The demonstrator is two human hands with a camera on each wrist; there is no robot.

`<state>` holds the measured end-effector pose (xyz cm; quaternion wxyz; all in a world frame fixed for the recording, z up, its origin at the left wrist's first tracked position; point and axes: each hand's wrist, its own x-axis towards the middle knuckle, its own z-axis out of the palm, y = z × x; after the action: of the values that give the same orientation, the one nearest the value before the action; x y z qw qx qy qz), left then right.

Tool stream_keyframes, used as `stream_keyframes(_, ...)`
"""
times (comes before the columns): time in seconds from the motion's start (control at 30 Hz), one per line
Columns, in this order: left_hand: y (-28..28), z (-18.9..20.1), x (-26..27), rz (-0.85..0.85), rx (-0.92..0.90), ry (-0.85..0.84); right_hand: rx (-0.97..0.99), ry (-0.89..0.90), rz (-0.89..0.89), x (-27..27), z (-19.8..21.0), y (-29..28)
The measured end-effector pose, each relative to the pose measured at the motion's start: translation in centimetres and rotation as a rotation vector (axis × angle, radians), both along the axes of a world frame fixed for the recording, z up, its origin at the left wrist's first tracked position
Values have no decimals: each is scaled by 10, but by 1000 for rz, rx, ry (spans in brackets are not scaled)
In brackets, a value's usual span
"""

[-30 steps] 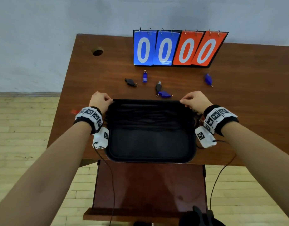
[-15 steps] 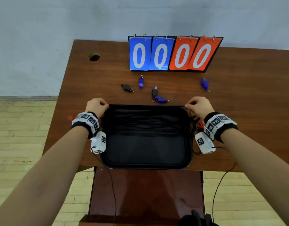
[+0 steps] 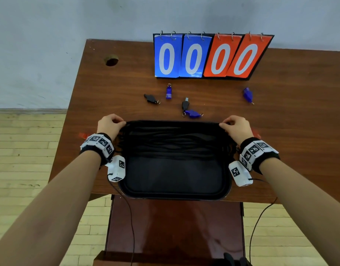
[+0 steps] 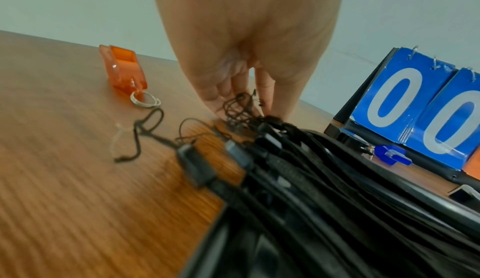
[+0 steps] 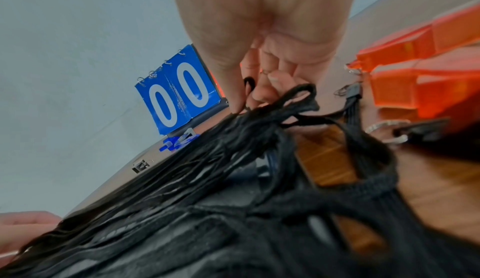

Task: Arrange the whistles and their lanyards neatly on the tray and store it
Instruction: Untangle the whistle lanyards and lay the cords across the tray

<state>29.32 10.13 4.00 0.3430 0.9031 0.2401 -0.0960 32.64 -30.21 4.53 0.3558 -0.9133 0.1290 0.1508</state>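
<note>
From the head camera: my left hand (image 3: 109, 124) and right hand (image 3: 236, 126) stretch a black lanyard (image 3: 173, 122) across the far edge of the black tray (image 3: 173, 195), which sits at the near edge of the wooden desk (image 3: 111, 96). More lanyards (image 3: 174, 143) lie in rows over the tray's far half. Five whistles, blue (image 3: 192, 113) and black (image 3: 150, 98), wait loose between the tray and the scoreboard (image 3: 211, 56).

At my left wrist, fingertips (image 4: 221, 106) pinch the thin cord loops at the lanyards' clip ends; an orange whistle (image 4: 124, 67) lies just beside, on the desk.

At my right wrist, thumb and fingers (image 5: 259, 89) pinch the strap's folded end; more orange whistles (image 5: 426, 71) lie near.

The straps look soft and light, likely to sag and tangle, so I judge holding both ends taut is best; the whistles seem small, hard and easily pinched by the body.
</note>
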Motion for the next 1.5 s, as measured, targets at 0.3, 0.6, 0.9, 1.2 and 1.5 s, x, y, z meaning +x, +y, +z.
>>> stream_keyframes(0.3, -14, 7, 3, -116, 149, -89, -1, -47, -47, -6, 4, -1)
stream_keyframes(0.6, -3, -1, 4, -82, 10, -53, -35, -42, -80, -6, 5, -2)
stream_keyframes(0.9, 20, 2, 6, -82, -209, -41, -99, -205, 16, -13, 9, 19)
stream_keyframes(1.2, 4, 4, 10, -556, 146, -32, -358, -240, 515, -25, -19, 43)
stream_keyframes(1.5, -41, -5, -10, -977, 488, 117, -434, -336, 667, -42, -26, 47)
